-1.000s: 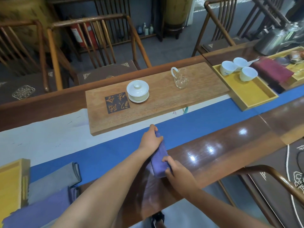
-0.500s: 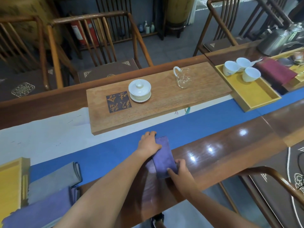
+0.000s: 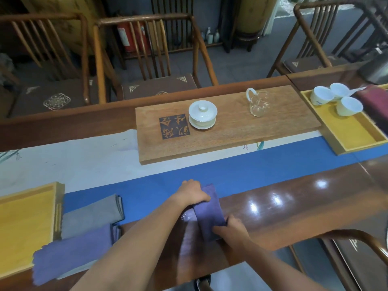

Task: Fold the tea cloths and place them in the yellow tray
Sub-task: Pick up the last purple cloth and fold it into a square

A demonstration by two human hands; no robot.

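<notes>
Cloth [image 3: 210, 211] lies folded on the bench [image 3: 294, 211]. My left hand [image 3: 194, 193] grips its far end. My right hand [image 3: 232, 226] pinches its near end.

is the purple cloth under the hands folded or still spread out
Folded. The purple cloth lies as a narrow strip on the table edge, left hand on its far end, right hand at its near end.

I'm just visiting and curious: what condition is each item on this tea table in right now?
Purple cloth: folded narrow, held by both hands.
Left hand: gripping its far end.
Right hand: holding its near end.
Grey cloth: folded.
Yellow tray: no cloth inside.
Gaiwan: lidded.
Glass pitcher: upright, empty.
</notes>
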